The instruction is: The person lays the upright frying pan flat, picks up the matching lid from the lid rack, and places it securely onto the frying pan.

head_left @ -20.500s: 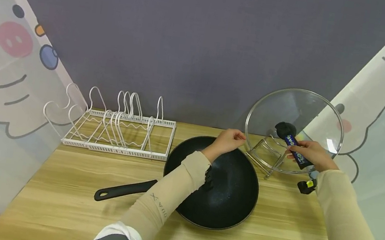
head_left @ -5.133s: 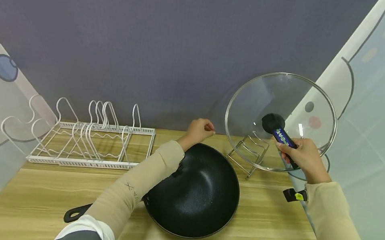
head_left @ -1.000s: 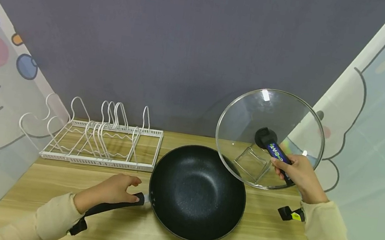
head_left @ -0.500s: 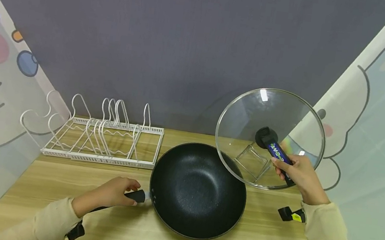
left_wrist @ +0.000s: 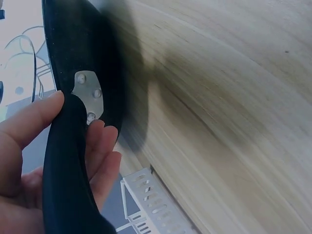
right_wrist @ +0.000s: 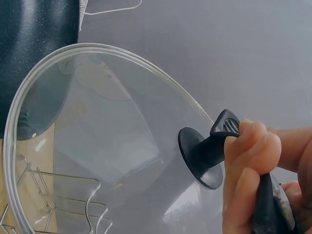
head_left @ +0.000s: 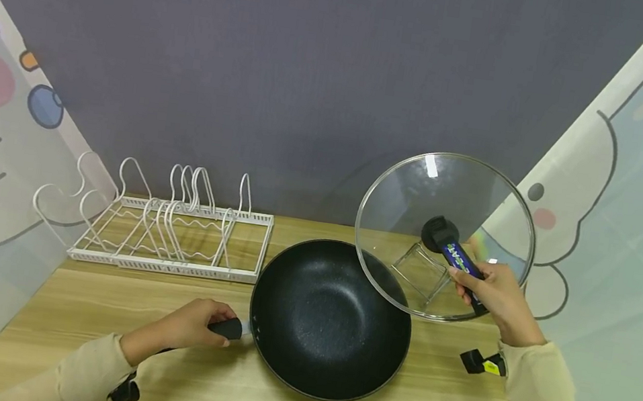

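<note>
A black wok (head_left: 329, 323) with a speckled inside sits on the wooden table, its handle pointing left. My left hand (head_left: 189, 327) grips that handle near the rim; in the left wrist view the thumb lies along one side of the black handle (left_wrist: 63, 170) and the fingers curl behind it. On the right, my right hand (head_left: 498, 297) holds a large round glass lid (head_left: 391, 203) by its black handle with a blue label. The lid is tilted up, facing me, and its lower left edge overlaps the wok's rim in the head view.
Behind the lid, seen through its glass, stands a small wire stand (right_wrist: 68, 175). A white wire dish rack (head_left: 178, 268) stands at the back left, close to the wok. A grey panel (head_left: 311, 91) rises behind the table, with printed curtains at both sides.
My left hand came down from above the wok to its handle and has closed round it. The lid, in my right hand, has shifted slightly left and down over the last half second.
</note>
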